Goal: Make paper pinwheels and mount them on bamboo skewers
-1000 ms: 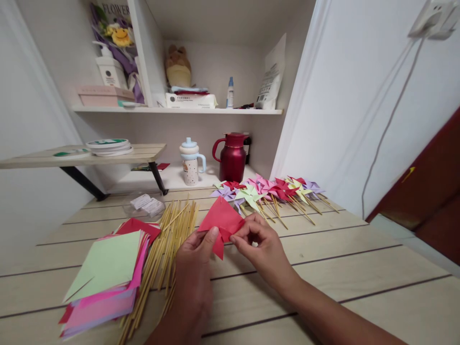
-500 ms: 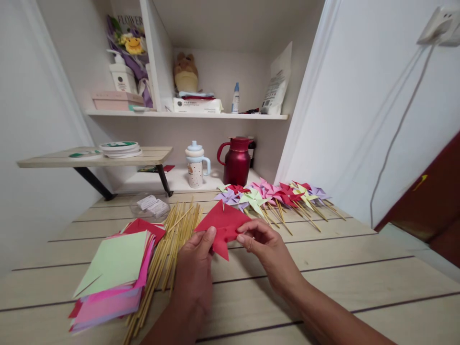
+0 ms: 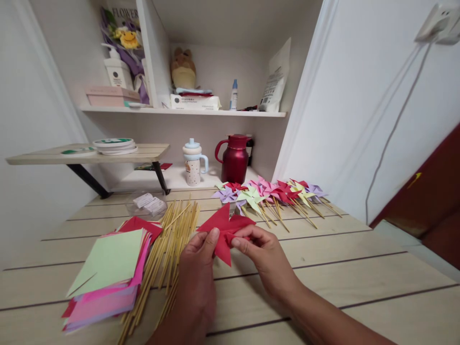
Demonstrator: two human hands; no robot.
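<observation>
Standing right by the table here. Both hands are up on one sheet of red paper (image 3: pixel 224 229), held just above the wooden table (image 3: pixel 359 268). The left hand (image 3: pixel 196 268) pinches the sheet's lower left edge between thumb and fingers, and the right hand (image 3: pixel 264 256) nips a folded corner in toward the middle with its fingertips (image 3: pixel 237 241). So neither hand is loose, both are closed on the paper. The sheet is already partly folded, with points sticking up and one hanging down between the hands.

Just left of the left hand lies a bundle of bamboo sticks (image 3: pixel 168 249), and further left a stack of coloured paper squares (image 3: pixel 108 273), pale green on top. Beyond the right hand, further back on the table, there's a row of finished pinwheels (image 3: pixel 266 194) on sticks. Past those sit a red jug (image 3: pixel 234 158) and a small lidded cup (image 3: pixel 192 163).

What could go sideways, I'd say: the folded corner looks held only by that fingertip pinch, so if the right hand eases off, the flap probably springs back open. Squeeze too hard and the thin paper could crease in the wrong place or tear at the centre. The left wrist is also very near the sticks, so a careless shift might roll them into the paper stack.
</observation>
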